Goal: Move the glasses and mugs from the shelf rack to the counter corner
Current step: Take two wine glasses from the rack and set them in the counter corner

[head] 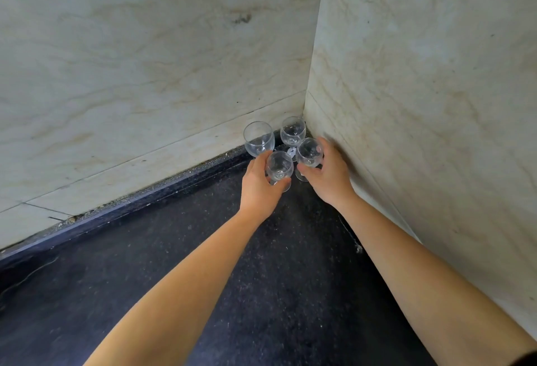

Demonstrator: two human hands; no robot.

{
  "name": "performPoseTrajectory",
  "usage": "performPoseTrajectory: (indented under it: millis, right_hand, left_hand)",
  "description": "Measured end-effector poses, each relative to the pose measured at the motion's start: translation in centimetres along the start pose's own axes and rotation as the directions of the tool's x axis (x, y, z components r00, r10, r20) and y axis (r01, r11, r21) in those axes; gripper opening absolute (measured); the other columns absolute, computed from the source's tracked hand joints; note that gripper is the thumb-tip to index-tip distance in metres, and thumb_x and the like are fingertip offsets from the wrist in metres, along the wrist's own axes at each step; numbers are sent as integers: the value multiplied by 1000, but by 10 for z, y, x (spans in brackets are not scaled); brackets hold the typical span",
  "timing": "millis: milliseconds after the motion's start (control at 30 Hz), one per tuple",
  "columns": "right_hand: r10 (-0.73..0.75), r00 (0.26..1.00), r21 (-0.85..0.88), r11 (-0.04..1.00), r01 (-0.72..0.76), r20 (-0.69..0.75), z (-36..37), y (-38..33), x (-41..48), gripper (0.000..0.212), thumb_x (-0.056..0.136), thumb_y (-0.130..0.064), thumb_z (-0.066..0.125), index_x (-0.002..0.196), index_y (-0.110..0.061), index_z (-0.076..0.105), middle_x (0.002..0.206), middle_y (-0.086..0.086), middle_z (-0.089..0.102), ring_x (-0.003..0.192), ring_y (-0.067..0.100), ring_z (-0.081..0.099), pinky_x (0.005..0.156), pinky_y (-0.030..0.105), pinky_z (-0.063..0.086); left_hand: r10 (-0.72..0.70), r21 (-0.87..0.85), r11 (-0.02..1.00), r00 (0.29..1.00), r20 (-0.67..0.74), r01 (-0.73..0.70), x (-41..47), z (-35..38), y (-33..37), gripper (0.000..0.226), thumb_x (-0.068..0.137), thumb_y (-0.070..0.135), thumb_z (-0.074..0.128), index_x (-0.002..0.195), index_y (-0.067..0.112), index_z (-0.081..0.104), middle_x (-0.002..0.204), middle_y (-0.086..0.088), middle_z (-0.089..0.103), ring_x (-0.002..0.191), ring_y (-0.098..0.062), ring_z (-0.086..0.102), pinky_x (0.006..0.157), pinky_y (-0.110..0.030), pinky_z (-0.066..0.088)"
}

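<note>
At the counter corner, two bare hands hold two stemmed glasses among a cluster of four.

Around the bowl of the near-left wine glass (279,168) the left hand (259,188) curls, thumb at its lower front and fingers behind its left side; beside it, the right hand (327,175) wraps the near-right wine glass (309,152), thumb in front and fingers (325,144) at its far side, close to the right wall (421,104). Both held glasses stand upright with their feet down at the dark speckled counter (203,249); whether the feet touch it I cannot tell. Just behind them stand two more clear glasses, free of either hand: the far-left wine glass (258,139) against the back wall (145,60), and the far-right wine glass (293,131) deepest in the corner where the marbled walls meet. All four sit close together, bowls nearly touching.
</note>
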State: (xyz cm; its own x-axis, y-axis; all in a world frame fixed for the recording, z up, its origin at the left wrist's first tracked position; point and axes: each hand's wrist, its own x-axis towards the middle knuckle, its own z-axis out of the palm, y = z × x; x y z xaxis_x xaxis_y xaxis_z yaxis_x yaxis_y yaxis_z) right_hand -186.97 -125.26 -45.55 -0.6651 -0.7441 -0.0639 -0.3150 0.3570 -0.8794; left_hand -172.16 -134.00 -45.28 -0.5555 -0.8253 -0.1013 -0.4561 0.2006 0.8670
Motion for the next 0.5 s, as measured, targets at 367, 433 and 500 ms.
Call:
performPoseTrajectory:
  millis: [367,433,500]
  right_hand:
    - [136,987,-173,978,-120,82,-22,-28,-11,83,98,-11,61,162,-15,9,165,13,28,150,31,31,118,50,35]
    - [94,993,-208,975,-77,70,-32,-55,-13,74,102,-13,54,162,-15,11,166,11,25,150,31,31,119,46,34]
    - [14,998,-239,971,2,63,-42,-90,-15,65,105,-23,47,161,-16,14,165,10,26,150,29,30,116,43,32]
  left_hand:
    - [-5,139,990,1000,18,3,-11,-30,27,71,88,31,72,148,20,35,145,-3,50,117,-16,56,94,-36,52]
    - [54,219,975,998,-20,-49,-16,-56,45,65,92,33,67,147,19,37,146,-4,48,112,-14,55,87,-30,48]
    - [141,303,945,989,-47,-120,-23,-89,67,61,96,34,61,148,17,37,150,-4,43,117,-21,57,89,-32,47]
